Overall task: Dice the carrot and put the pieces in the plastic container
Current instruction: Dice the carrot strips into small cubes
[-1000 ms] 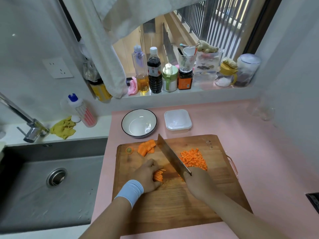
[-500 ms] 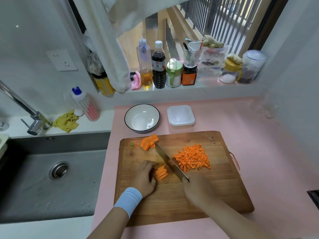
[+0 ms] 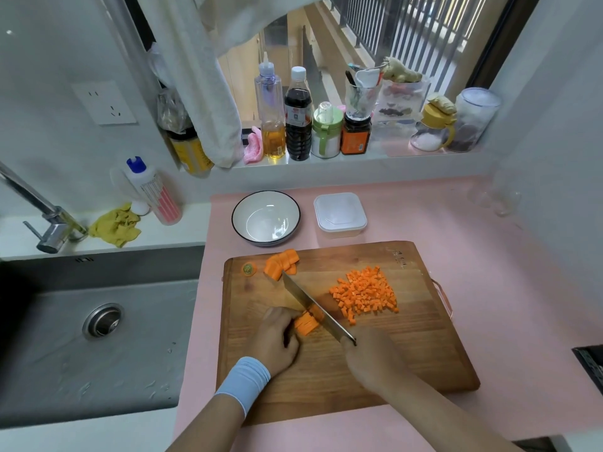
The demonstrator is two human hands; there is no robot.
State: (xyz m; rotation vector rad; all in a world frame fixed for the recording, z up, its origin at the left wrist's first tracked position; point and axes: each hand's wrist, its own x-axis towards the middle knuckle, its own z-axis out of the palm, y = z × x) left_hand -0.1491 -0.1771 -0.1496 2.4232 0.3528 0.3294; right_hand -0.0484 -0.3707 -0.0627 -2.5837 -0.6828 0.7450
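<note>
Now mid-dice, our left hand (image 3: 277, 337) pins, fingers curled, the orange carrot strips (image 3: 306, 322) on the wooden cutting board (image 3: 424, 353) while our right hand (image 3: 368, 357) grips the steel cleaver (image 3: 313, 308), so next we need an even cut across them, the white plastic container (image 3: 340, 214) standing behind the board.

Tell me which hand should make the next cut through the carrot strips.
Right. The right hand grips the knife, its blade at the carrot strips, which the left hand holds steady on the board.
</note>
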